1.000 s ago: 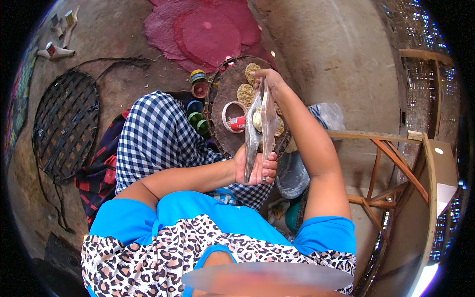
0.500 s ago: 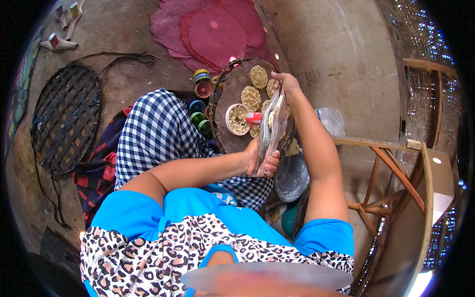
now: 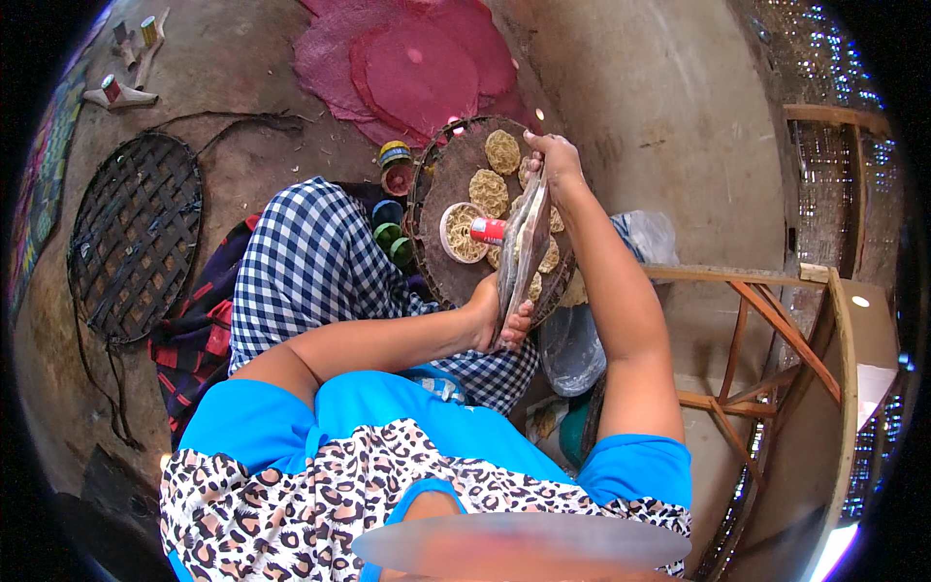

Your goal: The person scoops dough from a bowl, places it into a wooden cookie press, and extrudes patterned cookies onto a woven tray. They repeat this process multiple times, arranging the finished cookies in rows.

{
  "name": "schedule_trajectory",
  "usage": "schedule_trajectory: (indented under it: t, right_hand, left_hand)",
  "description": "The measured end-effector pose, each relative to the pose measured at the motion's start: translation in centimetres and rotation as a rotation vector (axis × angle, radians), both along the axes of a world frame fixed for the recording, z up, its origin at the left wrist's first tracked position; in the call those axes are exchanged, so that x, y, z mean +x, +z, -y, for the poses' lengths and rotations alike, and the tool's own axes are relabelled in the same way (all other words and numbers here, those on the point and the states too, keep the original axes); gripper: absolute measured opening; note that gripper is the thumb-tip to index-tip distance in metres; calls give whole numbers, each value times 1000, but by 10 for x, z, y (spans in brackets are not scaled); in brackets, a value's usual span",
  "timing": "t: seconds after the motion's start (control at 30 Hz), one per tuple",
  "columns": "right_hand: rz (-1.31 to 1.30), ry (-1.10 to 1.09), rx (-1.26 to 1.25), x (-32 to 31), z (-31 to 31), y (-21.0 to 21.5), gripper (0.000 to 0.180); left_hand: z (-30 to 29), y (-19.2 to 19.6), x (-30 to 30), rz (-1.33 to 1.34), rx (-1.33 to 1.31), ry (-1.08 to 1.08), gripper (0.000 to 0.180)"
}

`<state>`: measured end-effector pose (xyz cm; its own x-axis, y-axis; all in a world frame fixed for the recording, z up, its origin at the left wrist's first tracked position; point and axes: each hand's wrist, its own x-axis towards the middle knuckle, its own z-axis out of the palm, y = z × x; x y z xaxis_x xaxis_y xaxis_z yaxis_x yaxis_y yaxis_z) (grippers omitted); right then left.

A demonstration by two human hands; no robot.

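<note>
My left hand grips the near end of a pair of flat, greyish boards, its fingers wrapped round the lower edge. At the far end my right hand holds the same boards, stretched out over a round tray. The boards are tilted almost edge-on, with something pale between them that I cannot make out. Flat round noodle-like cakes lie on the tray, some partly hidden behind the boards. Left of the boards sits a pale pink ring with loose strands in it. A red can lies across the ring's right edge.
Pink round mats lie beyond the tray. Small coloured tins and green cups stand at its left. A black woven basket lid is on the floor further left. Right of me are clear plastic bags and a wooden frame.
Both hands and the boards have shifted slightly left, and the boards have turned a little. The whole view has moved slightly too. My grip on the boards stays the same.
</note>
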<state>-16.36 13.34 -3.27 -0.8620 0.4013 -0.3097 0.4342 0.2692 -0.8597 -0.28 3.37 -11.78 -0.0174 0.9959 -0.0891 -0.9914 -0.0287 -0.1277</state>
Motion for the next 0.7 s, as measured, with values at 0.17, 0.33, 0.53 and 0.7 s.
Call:
schedule_trajectory:
  t: [0.17,0.33,0.53,0.7]
  right_hand:
    - [-38,87,-289,16,-10,13,37]
    - [-30,355,-823,66,-27,-9,73]
    - [-124,90,-842,111,-20,-82,50]
    - [-236,188,-631,118,-8,-90,52]
  left_hand:
    - [2,-6,8,38,292,-43,53]
    - [4,-6,7,44,754,-15,46]
    - [11,-2,-9,71,872,84,43]
    - [15,-4,-20,13,841,93,48]
